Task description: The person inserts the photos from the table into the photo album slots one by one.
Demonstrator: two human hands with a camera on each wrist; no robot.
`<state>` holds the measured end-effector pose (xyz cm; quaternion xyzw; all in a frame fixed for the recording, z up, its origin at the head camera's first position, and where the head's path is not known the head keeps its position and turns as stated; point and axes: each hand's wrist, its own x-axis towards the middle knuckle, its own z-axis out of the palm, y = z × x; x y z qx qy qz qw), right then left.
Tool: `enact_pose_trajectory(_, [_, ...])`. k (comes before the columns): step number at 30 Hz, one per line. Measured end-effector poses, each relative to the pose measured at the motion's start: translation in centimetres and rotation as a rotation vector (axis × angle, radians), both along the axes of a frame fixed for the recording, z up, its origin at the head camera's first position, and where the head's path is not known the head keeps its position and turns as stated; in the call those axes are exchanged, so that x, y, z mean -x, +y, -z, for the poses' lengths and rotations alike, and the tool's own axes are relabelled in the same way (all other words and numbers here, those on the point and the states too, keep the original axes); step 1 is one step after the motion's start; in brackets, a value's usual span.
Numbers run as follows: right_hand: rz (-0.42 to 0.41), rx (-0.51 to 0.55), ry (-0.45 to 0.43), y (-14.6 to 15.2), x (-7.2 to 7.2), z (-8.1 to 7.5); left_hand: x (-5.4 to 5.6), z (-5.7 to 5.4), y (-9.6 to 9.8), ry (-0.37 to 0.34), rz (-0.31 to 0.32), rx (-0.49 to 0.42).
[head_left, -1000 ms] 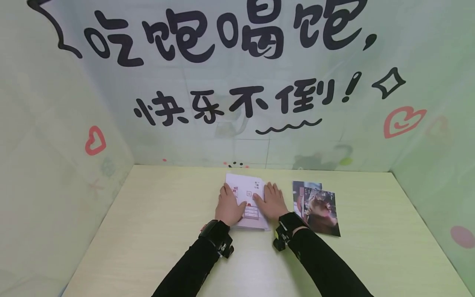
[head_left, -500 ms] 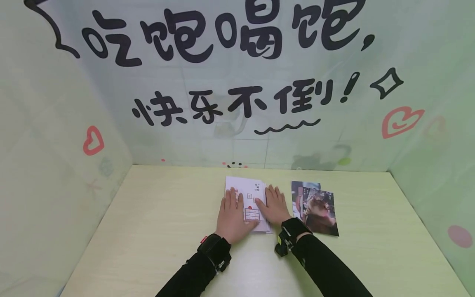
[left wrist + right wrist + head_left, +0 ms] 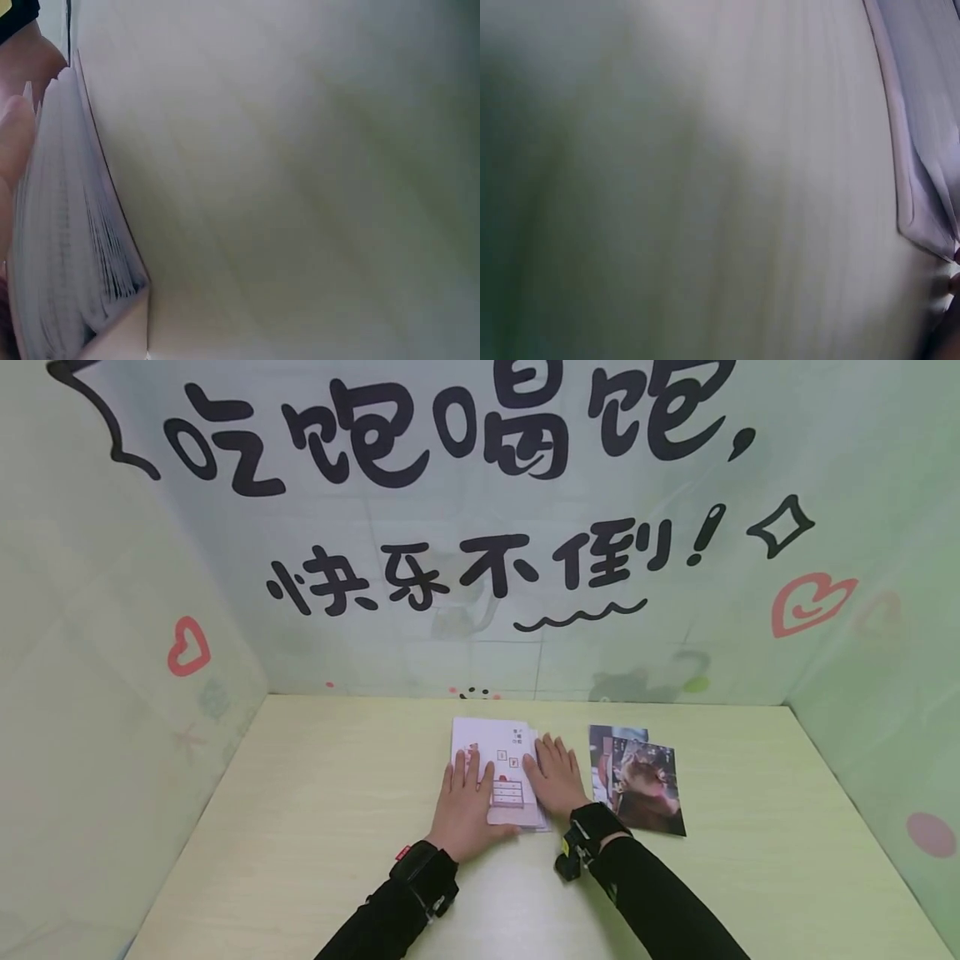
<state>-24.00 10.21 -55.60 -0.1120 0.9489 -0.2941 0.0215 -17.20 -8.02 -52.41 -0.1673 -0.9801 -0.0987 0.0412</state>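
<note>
A white book with small red and pink drawings on its cover lies on the table in the head view. My left hand rests on its lower left part, fingers straight and thumb along the near edge. At the book's right edge my right hand lies with extended fingers, the thumb touching the cover. The left wrist view shows the slightly fanned pages of the book and part of a finger. In the right wrist view, a corner of the book stands at the right border.
Two overlapping picture cards lie right of the right hand: a dark brown one on top and a bluish one beneath. The pale wooden table meets a printed cloth backdrop behind and at both sides.
My left hand went from the book's left edge onto its cover with fingers spread, then slid slightly down and left. The right hand stays at the right edge, its thumb slightly shifted.
</note>
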Motion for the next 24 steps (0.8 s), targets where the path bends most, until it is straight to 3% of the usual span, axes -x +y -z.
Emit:
enact_pose_trajectory(7, [0.013, 0.083, -0.001, 0.3, 0.0, 0.2, -0.2, 0.6, -0.7, -0.029, -0.048, -0.141])
enact_pose_trajectory(12, [-0.004, 0.011, -0.014, 0.2, 0.0, 0.0, -0.7, -0.1, -1.3, -0.084, -0.072, -0.314])
enact_pose_trajectory(19, [-0.009, -0.049, -0.024, 0.0, 0.0, -0.2, -1.6, -1.3, -2.7, -0.138, -0.055, -0.551])
enact_pose_trajectory(24, [-0.013, -0.071, -0.026, -0.1, 0.0, -0.3, -2.5, -1.9, -4.0, -0.100, -0.062, -0.690])
